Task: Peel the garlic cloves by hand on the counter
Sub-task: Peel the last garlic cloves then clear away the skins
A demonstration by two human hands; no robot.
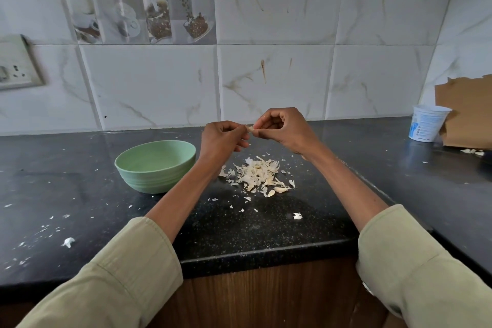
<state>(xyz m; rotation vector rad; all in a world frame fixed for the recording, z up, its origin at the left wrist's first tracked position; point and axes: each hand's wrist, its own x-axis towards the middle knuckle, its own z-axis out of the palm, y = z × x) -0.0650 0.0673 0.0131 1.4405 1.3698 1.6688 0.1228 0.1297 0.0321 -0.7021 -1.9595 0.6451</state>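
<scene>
Both the left hand (223, 138) and right hand (279, 126) pinch what seems a garlic clove (250, 129) above the counter (266, 221); a hard tug could drop it into the peel pile (255, 174).

Your black speckled counter (266, 229) carries a green bowl (155, 165), a pile of garlic skins (257, 174) with cloves (281, 189) at its edge, scattered flakes, a white cup (427, 126) and torn cardboard (466, 112).
</scene>
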